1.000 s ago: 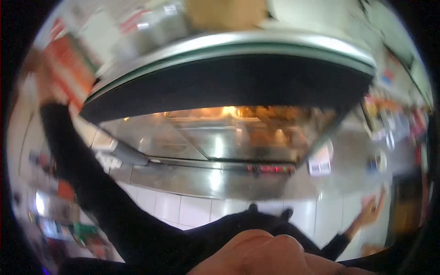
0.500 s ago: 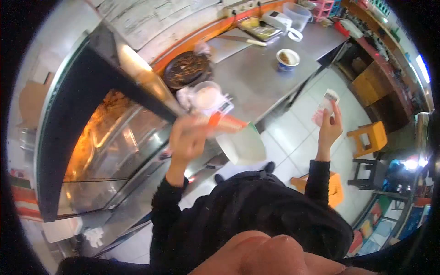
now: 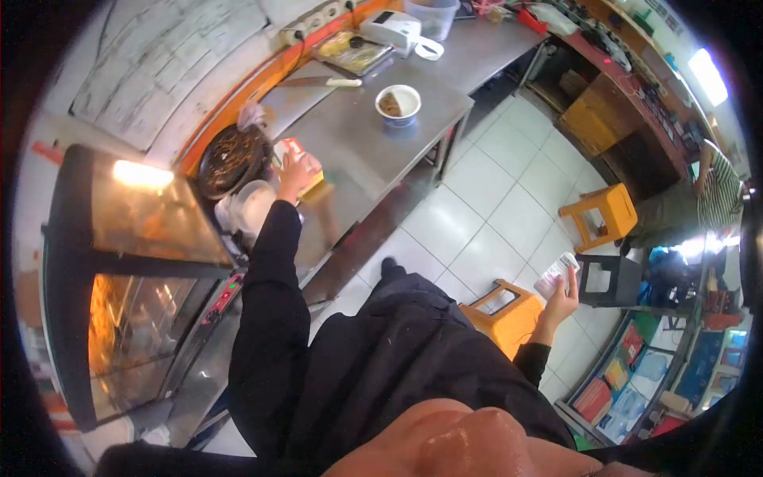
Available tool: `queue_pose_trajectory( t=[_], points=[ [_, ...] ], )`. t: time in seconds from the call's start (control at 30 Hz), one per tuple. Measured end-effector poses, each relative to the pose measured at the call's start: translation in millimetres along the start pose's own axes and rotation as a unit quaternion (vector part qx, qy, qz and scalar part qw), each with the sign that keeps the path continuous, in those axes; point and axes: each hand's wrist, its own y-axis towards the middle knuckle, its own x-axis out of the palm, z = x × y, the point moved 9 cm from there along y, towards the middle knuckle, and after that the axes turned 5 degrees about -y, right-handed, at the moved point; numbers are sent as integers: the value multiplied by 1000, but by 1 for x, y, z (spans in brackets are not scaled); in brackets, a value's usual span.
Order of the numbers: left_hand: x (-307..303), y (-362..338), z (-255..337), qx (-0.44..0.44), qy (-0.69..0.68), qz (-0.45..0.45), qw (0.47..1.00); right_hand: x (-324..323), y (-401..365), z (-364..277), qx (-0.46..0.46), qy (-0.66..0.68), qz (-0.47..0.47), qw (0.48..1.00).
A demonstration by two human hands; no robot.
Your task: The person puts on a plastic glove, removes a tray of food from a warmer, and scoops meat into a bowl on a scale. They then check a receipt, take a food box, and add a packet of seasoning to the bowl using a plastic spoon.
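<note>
My left hand reaches out to the steel table and is closed on a red, white and yellow paper food box. It cannot be told whether the box rests on the tabletop. Just left of it lie a dark round pan with brown bits and a round whitish tub. My right hand, held out over the floor, pinches a thin whitish packet or slip between the fingers. Its print is too small to read.
On the table stand a blue-white bowl with brown food, a knife, a tray and a white device. A lit glass cabinet is at left. Orange stools and a person in a striped shirt are at right.
My left hand has carried the box from in front of my body forward onto or over the table. My right hand has moved lower in view, still holding the whitish piece. The view has turned.
</note>
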Motion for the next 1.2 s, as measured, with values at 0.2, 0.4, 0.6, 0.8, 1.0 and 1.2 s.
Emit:
queue_pose_trajectory(
  t=[0.2,0.4,0.6,0.8,1.0,1.2],
  points=[
    [-69,26,75,-86,89,63,990,71,87,-42,-48,5,-34,998],
    [-9,78,176,-216,-557,-40,801,206,189,-76,-124,7,-157,980],
    [71,112,270,-357,-733,-132,564,324,253,-133,-183,-36,-268,945],
    [142,118,265,-429,-782,-73,446,363,309,-187,-144,115,-294,938],
    [138,190,340,-439,-753,-63,486,387,412,-208,-213,137,-296,921],
    [214,353,489,-390,-816,-82,419,418,562,-220,-238,148,-342,897]
  ],
)
